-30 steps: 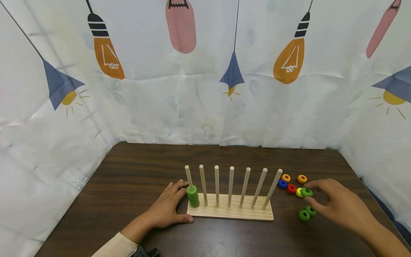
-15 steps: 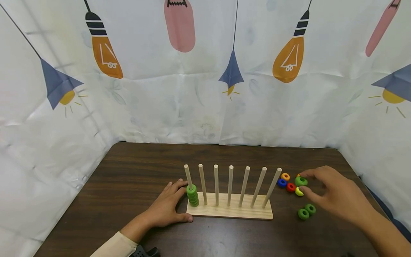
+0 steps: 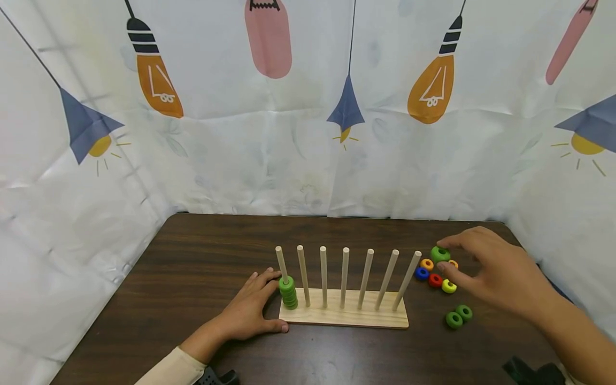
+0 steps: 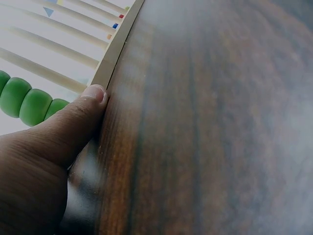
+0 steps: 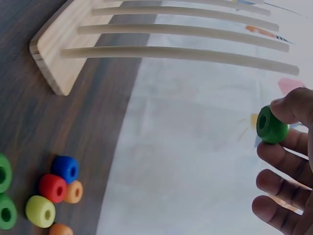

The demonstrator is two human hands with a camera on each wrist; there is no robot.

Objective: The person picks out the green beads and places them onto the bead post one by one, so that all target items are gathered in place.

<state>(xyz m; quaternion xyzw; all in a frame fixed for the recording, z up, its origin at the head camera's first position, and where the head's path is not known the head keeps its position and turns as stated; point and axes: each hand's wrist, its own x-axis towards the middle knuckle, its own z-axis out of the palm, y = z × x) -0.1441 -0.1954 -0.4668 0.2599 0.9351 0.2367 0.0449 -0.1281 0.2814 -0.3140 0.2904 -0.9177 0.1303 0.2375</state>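
A wooden peg stand (image 3: 346, 316) with a row of upright pegs stands on the table. Green beads (image 3: 289, 293) are stacked on its leftmost peg. My left hand (image 3: 247, 316) holds the stand's left end, the thumb (image 4: 90, 100) along the front edge and the fingers reaching behind the stack. Between thumb and index finger, my right hand (image 3: 502, 270) pinches a green bead (image 5: 272, 125), raised to the right of the last peg. The other right fingers are spread apart.
Loose beads lie right of the stand: blue (image 3: 422, 274), red (image 3: 435, 280), yellow (image 3: 449, 286), and two orange, one (image 3: 426, 264) in plain sight and one partly hidden. Two green beads (image 3: 454, 320) lie nearer the front. A patterned curtain (image 3: 231, 160) hangs behind the table (image 3: 202, 251).
My right hand has lifted the green bead and moved it away from me and to the left, past the yellow and orange beads. The left hand has stayed put.
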